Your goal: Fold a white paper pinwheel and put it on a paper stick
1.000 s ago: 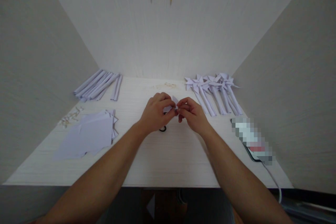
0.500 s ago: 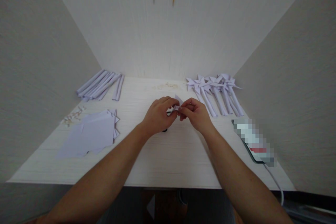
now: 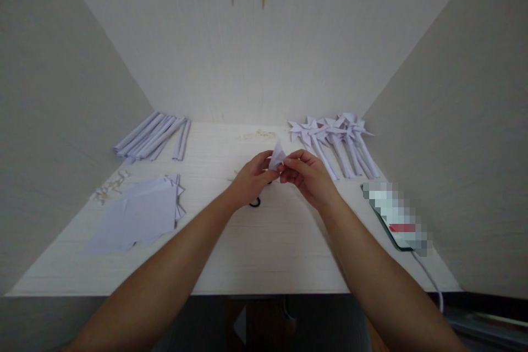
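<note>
Between my two hands is a small folded piece of white paper point(image 3: 278, 155), its pointed tip upward. My left hand point(image 3: 252, 179) pinches it from the left side. The fingertips of my right hand point(image 3: 307, 175) are closed on its right lower edge. Below the left hand, a black scissor handle point(image 3: 254, 203) shows on the table; the rest of the scissors is mostly hidden by the hand. To the right, several paper pinwheels point(image 3: 330, 132) on rolled paper sticks lie in a row.
Rolled paper tubes point(image 3: 150, 137) lie at the back left, with a stack of white paper sheets point(image 3: 144, 209) in front. Small pale bits point(image 3: 110, 187) lie beside the stack. A phone point(image 3: 394, 220) with a cable point(image 3: 431, 280) is on the right. Two hooks hang on the back wall point(image 3: 247, 55).
The folded paper has turned so that its pointed tip stands up between the hands. The view has shifted slightly, and more of the scissor handle shows.
</note>
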